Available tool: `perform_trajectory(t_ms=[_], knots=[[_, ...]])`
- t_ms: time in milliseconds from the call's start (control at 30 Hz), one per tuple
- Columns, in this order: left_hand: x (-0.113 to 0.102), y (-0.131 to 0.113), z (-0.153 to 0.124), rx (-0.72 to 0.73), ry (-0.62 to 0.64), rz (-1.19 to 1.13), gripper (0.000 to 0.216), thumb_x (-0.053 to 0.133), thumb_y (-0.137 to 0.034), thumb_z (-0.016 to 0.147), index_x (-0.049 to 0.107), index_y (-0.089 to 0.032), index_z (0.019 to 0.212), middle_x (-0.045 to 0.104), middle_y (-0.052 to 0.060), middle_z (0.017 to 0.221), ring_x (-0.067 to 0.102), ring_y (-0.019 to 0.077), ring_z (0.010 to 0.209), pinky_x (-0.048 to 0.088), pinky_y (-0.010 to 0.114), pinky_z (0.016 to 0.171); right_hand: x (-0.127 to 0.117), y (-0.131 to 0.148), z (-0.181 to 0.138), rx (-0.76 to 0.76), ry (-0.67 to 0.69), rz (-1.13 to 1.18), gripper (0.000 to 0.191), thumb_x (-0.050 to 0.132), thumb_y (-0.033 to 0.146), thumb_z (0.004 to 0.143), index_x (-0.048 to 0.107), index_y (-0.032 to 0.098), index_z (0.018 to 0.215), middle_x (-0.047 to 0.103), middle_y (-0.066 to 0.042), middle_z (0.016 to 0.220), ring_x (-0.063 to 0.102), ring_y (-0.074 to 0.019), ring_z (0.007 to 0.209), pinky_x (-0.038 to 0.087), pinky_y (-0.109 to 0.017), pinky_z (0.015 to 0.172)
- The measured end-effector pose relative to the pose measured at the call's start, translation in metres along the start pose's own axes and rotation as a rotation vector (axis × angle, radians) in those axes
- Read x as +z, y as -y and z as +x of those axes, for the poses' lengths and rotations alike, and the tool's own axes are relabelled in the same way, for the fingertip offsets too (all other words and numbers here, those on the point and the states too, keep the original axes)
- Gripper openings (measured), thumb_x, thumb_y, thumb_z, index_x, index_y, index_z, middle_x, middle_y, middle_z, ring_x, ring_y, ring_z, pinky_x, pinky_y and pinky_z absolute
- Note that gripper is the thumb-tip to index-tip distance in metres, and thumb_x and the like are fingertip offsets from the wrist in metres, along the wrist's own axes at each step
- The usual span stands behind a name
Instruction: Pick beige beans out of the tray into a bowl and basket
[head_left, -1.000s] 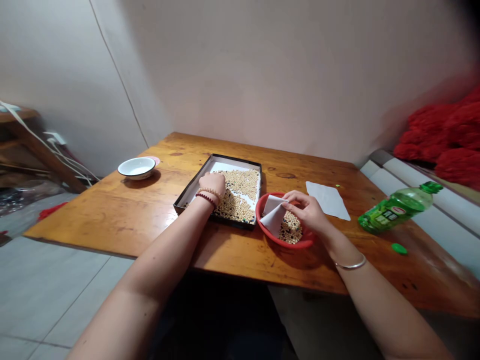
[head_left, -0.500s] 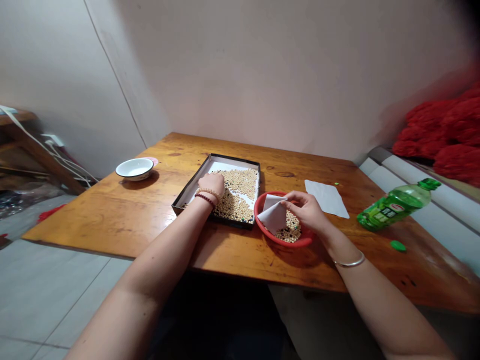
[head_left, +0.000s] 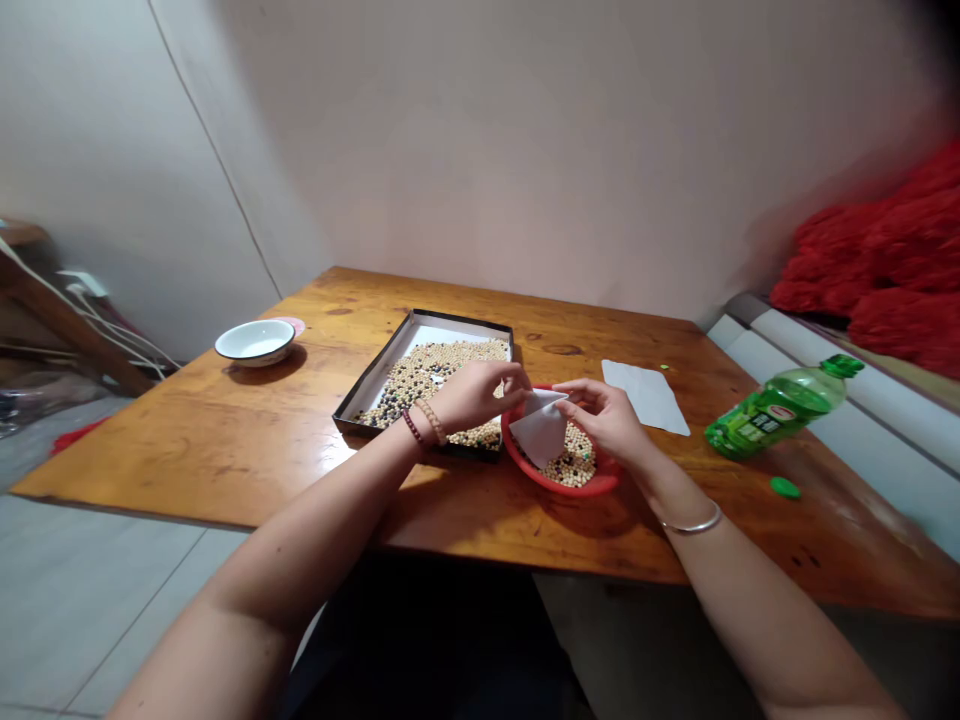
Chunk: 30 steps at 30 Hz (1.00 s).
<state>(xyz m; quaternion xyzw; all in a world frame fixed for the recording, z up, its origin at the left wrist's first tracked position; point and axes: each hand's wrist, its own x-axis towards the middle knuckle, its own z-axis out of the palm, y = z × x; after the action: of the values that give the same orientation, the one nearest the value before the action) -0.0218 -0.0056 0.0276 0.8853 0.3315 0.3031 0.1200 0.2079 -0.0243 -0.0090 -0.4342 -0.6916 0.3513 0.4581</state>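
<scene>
My right hand (head_left: 607, 420) holds a folded white paper (head_left: 538, 428) by its upper edge, above a red plastic bowl (head_left: 559, 486) of pale and dark beans (head_left: 574, 466). My left hand (head_left: 476, 395) has crossed over the right side of a dark metal tray (head_left: 382, 385), and its fingertips pinch the paper's left corner. The tray is lined with white paper and holds a spread of mixed pale and dark beans (head_left: 424, 380). The hands and paper hide part of the bowl.
The wooden table (head_left: 225, 440) holds a white enamel bowl (head_left: 255, 343) on a pink saucer (head_left: 289, 325), a white paper sheet (head_left: 645, 397), a green plastic bottle (head_left: 776, 410) and its green cap (head_left: 785, 487). Red fabric (head_left: 870, 270) lies beyond the table's right edge.
My left hand has lifted off the tray's beans and moved right to the folded paper. The view has turned slightly left, and more dark beans show in the tray.
</scene>
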Motion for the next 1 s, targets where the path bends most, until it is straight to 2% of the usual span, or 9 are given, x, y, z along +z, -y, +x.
perform_trajectory(t_ms=[167,300,433,533,633,700,767,867,1000], knots=[[0.013,-0.001,-0.003,0.042,0.041,0.116,0.014,0.058,-0.031,0.084,0.067,-0.021,0.088,0.066,0.001,0.082,0.056,0.0120,0.070,0.040,0.025,0.063,0.000,0.001,0.001,0.016,-0.028,0.008,0.038,0.072,0.045,0.072,0.070,0.018,0.100,0.071,-0.007,0.082,0.065,-0.0171,0.071,0.052,-0.029,0.064],[0.021,-0.003,-0.003,0.118,0.069,0.069,0.017,0.055,-0.031,0.087,0.068,-0.020,0.089,0.065,0.001,0.081,0.056,0.0107,0.070,0.041,0.024,0.064,0.000,-0.003,0.000,0.037,-0.028,0.052,0.033,0.075,0.045,0.067,0.072,0.018,0.087,0.073,-0.008,0.085,0.067,-0.0198,0.074,0.053,-0.031,0.067],[0.029,-0.011,-0.004,0.130,-0.091,0.151,0.021,0.053,-0.036,0.089,0.069,-0.022,0.090,0.058,0.005,0.085,0.052,0.0131,0.075,0.043,0.025,0.064,0.001,-0.002,-0.001,0.046,0.034,0.058,0.029,0.074,0.045,0.068,0.072,0.019,0.080,0.073,-0.007,0.081,0.066,-0.0197,0.071,0.053,-0.032,0.067],[0.032,-0.015,-0.005,0.170,-0.228,0.280,0.019,0.055,-0.036,0.087,0.070,-0.025,0.091,0.054,0.007,0.099,0.050,0.0171,0.089,0.046,0.031,0.073,0.002,0.002,-0.001,0.052,0.048,0.050,0.031,0.074,0.047,0.068,0.071,0.018,0.078,0.073,-0.007,0.079,0.066,-0.0194,0.070,0.053,-0.032,0.066],[0.031,-0.015,-0.006,0.230,-0.298,0.313,0.019,0.055,-0.035,0.088,0.070,-0.024,0.090,0.052,0.008,0.113,0.047,0.0193,0.101,0.045,0.037,0.088,0.002,0.005,-0.001,0.063,0.047,0.065,0.031,0.073,0.048,0.068,0.070,0.018,0.076,0.072,-0.006,0.076,0.065,-0.0183,0.068,0.053,-0.031,0.064],[0.030,-0.015,-0.006,0.251,-0.294,0.290,0.019,0.055,-0.034,0.088,0.070,-0.024,0.089,0.053,0.007,0.118,0.047,0.0191,0.104,0.044,0.037,0.091,0.002,0.004,-0.001,0.075,0.052,0.078,0.031,0.074,0.047,0.067,0.070,0.018,0.076,0.071,-0.006,0.076,0.065,-0.0181,0.068,0.053,-0.031,0.065],[0.030,-0.014,-0.005,0.248,-0.248,0.255,0.019,0.054,-0.033,0.089,0.070,-0.023,0.091,0.058,0.006,0.115,0.050,0.0178,0.102,0.046,0.034,0.087,0.001,0.003,-0.001,0.086,0.059,0.111,0.031,0.076,0.046,0.065,0.070,0.018,0.078,0.072,-0.006,0.079,0.066,-0.0186,0.071,0.053,-0.032,0.068],[0.030,-0.015,-0.005,0.214,-0.170,0.216,0.020,0.052,-0.032,0.090,0.069,-0.022,0.092,0.064,0.004,0.097,0.055,0.0139,0.086,0.046,0.027,0.073,0.002,0.000,-0.001,0.102,0.051,0.165,0.034,0.079,0.045,0.062,0.068,0.019,0.081,0.073,-0.007,0.083,0.067,-0.0187,0.074,0.054,-0.033,0.071],[0.030,-0.017,-0.005,0.195,-0.165,0.227,0.021,0.051,-0.031,0.090,0.069,-0.021,0.087,0.065,0.003,0.081,0.055,0.0129,0.075,0.043,0.025,0.065,0.002,0.001,0.000,0.108,0.045,0.135,0.036,0.077,0.049,0.062,0.067,0.018,0.077,0.072,-0.006,0.078,0.065,-0.0178,0.070,0.053,-0.031,0.068]])
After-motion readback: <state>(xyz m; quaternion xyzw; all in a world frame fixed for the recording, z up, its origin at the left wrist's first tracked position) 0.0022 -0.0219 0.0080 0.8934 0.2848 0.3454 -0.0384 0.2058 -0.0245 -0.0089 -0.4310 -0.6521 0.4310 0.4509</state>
